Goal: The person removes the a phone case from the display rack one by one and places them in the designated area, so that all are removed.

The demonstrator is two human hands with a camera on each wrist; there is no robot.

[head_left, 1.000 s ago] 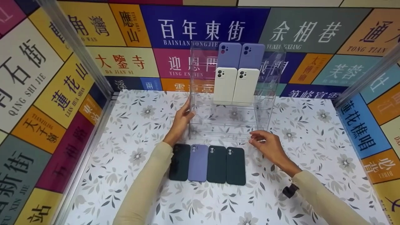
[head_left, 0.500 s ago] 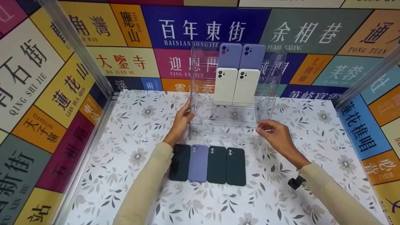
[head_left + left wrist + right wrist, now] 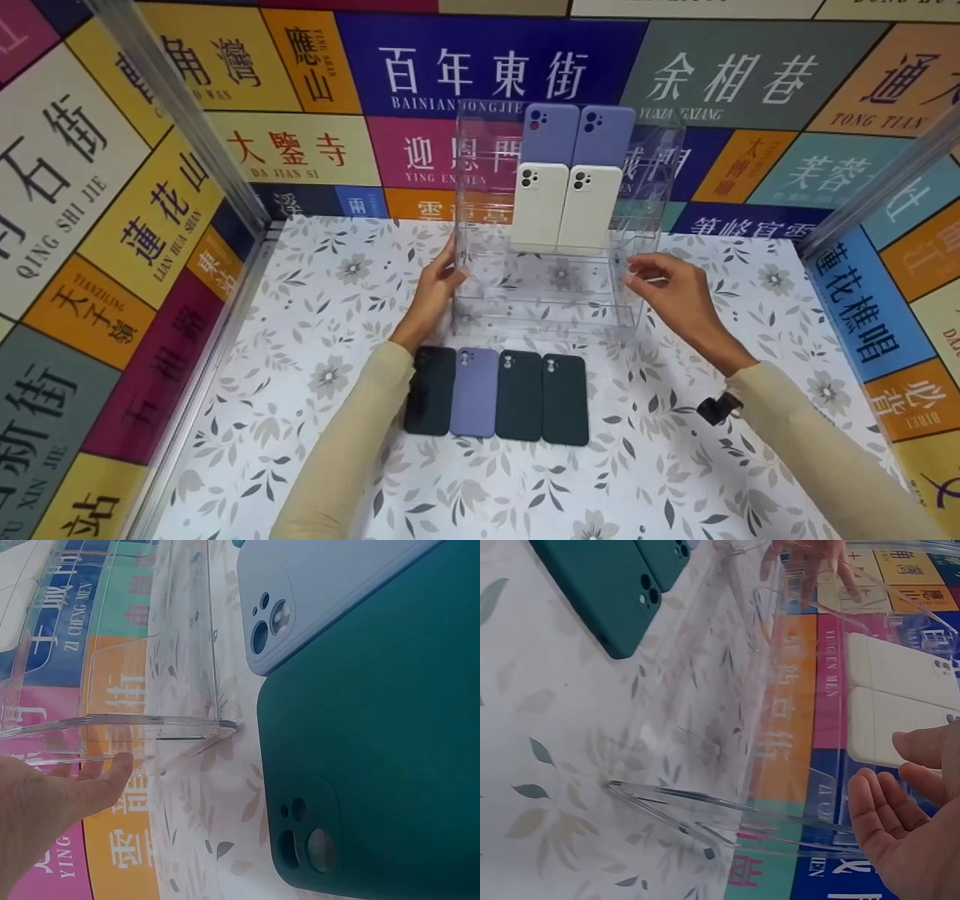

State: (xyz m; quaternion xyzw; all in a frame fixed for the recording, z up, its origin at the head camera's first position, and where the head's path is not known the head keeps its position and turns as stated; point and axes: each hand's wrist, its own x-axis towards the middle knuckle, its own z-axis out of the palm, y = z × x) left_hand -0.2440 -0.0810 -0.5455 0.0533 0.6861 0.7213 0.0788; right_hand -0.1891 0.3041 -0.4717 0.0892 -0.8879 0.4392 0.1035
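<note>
Rack faces the person; long axis unclear.

right wrist view's lower white case partly behind right grip, left wrist view's green case cropped

Bright, even light glints off the clear rack; wrist views look hazy.

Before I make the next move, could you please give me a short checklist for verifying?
1. Left hand on the clear stand: ok, holding its left side.
2. Right hand touching the stand: cannot tell; it is at the right side.
3. White cases side by side on the stand: ok.
4. Upper purple cases above the white pair: ok.
5. Loose cases apart from the stand: ok, four in a row before it.
</note>
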